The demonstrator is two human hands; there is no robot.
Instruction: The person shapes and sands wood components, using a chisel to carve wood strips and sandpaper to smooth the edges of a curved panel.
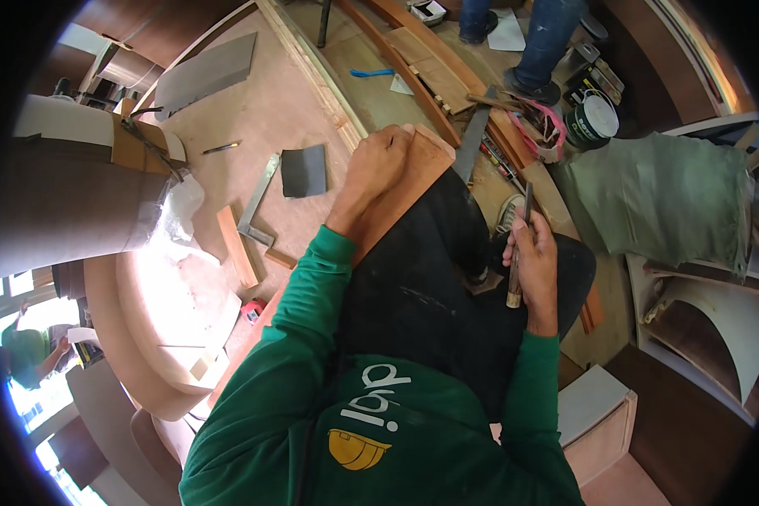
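Note:
My left hand [384, 164] is closed on a long reddish-brown wooden board [422, 173] that slants across my lap, its fingers curled at the board's far end. Over my right thigh, my right hand [535, 261] grips a chisel [514, 287]. Its wooden handle end points toward me and the narrow dark blade points away. Left of my left hand, on the pale wooden worktop [312, 93], lie a dark square of sandpaper [304, 172] and a metal try square [260, 194]. A wooden strip [238, 247] and a small wood block [280, 258] lie nearer me.
A pencil [220, 148] and a red tape measure [252, 310] lie on the worktop. Beyond my knees are a handsaw [472, 142], a paint bucket [593, 120] and another person's legs [548, 46]. A greenish sheet [658, 198] drapes at right; a large roll [67, 185] stands left.

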